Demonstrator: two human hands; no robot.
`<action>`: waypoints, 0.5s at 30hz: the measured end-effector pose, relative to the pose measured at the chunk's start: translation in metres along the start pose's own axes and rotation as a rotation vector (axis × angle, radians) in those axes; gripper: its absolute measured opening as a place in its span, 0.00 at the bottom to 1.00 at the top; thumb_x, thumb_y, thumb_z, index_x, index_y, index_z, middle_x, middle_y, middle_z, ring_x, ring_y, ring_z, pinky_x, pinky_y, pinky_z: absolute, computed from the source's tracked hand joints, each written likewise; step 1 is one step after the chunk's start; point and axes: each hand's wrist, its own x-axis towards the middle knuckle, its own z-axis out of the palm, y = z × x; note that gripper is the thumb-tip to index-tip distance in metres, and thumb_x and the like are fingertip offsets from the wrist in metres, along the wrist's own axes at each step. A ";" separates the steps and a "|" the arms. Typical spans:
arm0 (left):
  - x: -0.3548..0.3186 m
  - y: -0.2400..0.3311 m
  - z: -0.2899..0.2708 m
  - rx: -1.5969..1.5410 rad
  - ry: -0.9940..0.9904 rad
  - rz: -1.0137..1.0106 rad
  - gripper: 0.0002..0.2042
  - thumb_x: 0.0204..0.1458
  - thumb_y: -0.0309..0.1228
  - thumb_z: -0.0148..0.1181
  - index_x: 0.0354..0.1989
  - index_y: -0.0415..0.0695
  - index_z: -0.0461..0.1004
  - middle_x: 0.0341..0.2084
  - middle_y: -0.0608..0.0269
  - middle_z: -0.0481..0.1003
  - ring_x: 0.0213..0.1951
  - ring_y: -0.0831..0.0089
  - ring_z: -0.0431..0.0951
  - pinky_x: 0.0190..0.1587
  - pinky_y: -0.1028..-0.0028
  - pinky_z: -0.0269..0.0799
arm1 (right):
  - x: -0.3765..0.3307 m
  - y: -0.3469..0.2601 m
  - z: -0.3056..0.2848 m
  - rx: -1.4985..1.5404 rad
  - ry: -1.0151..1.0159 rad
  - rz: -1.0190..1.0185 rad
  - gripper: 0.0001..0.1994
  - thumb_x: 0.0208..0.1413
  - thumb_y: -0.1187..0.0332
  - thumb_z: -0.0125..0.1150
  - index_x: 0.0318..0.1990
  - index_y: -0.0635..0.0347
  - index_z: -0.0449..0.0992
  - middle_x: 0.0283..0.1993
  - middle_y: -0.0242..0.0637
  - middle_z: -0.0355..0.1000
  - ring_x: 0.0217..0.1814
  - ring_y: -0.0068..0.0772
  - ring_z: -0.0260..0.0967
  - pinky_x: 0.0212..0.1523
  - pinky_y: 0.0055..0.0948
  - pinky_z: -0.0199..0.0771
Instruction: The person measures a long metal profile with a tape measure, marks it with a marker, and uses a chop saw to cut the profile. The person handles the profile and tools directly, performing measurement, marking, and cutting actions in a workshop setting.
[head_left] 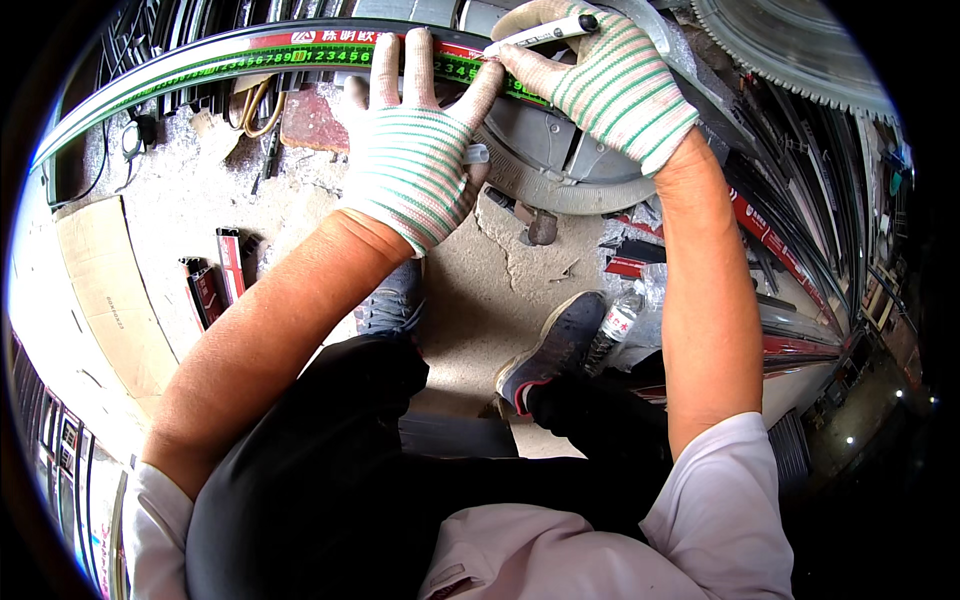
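Note:
A striped knit work glove covers my left hand (415, 150), which lies with fingers spread across a green tape measure blade (230, 65). The blade runs along a long strip with a red band (345, 38) at the top of the view. A short pale tube, perhaps a pen cap (476, 154), pokes out beside the left palm; I cannot tell what keeps it there. My gloved right hand (610, 85) is closed round a white marker pen (548, 33), its dark end up to the right. The marker's other end points at the strip, near my left thumb.
A round grey machine base (580, 190) lies under the strip. A large toothed saw blade (800, 50) is at upper right. Long strips (780, 240) crowd the right. Short offcuts (230, 262), a cardboard sheet (105, 285) and a plastic bottle (618, 320) are below.

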 end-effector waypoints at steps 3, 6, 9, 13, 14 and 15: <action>0.000 0.000 0.000 0.002 -0.001 -0.002 0.47 0.44 0.40 0.70 0.77 0.72 0.55 0.73 0.31 0.47 0.72 0.31 0.49 0.66 0.33 0.52 | 0.001 0.001 0.000 -0.019 -0.003 0.015 0.11 0.59 0.65 0.68 0.44 0.63 0.82 0.37 0.41 0.83 0.38 0.29 0.80 0.42 0.29 0.80; 0.000 0.001 -0.001 -0.002 -0.002 -0.006 0.47 0.44 0.40 0.71 0.77 0.72 0.55 0.73 0.31 0.48 0.72 0.31 0.50 0.67 0.33 0.51 | 0.001 0.001 0.001 -0.001 0.010 -0.003 0.11 0.58 0.65 0.68 0.44 0.63 0.82 0.37 0.42 0.83 0.38 0.30 0.80 0.42 0.29 0.80; 0.000 0.001 -0.002 -0.006 -0.002 -0.009 0.47 0.44 0.40 0.71 0.77 0.72 0.55 0.73 0.31 0.48 0.72 0.31 0.50 0.67 0.33 0.51 | 0.002 0.003 0.001 -0.039 0.029 -0.050 0.11 0.58 0.65 0.69 0.43 0.63 0.83 0.37 0.42 0.83 0.39 0.31 0.80 0.42 0.30 0.80; 0.000 0.001 -0.002 -0.001 0.003 -0.003 0.48 0.44 0.40 0.71 0.77 0.72 0.54 0.73 0.31 0.48 0.72 0.31 0.50 0.67 0.33 0.52 | 0.002 0.004 0.002 -0.028 0.028 -0.037 0.11 0.58 0.65 0.69 0.43 0.63 0.83 0.37 0.42 0.83 0.39 0.31 0.81 0.42 0.30 0.80; 0.000 0.001 -0.002 0.001 0.003 -0.001 0.48 0.44 0.40 0.71 0.77 0.72 0.54 0.73 0.31 0.48 0.72 0.31 0.50 0.67 0.33 0.52 | 0.002 0.005 0.002 -0.030 0.028 -0.038 0.11 0.58 0.65 0.69 0.43 0.63 0.83 0.37 0.42 0.83 0.39 0.31 0.81 0.42 0.30 0.80; 0.000 0.001 -0.001 0.000 0.002 -0.001 0.48 0.44 0.40 0.71 0.77 0.72 0.54 0.74 0.31 0.48 0.72 0.31 0.50 0.66 0.33 0.52 | 0.002 0.005 0.002 -0.032 0.029 -0.039 0.11 0.58 0.65 0.69 0.43 0.63 0.83 0.37 0.42 0.83 0.39 0.31 0.81 0.42 0.30 0.80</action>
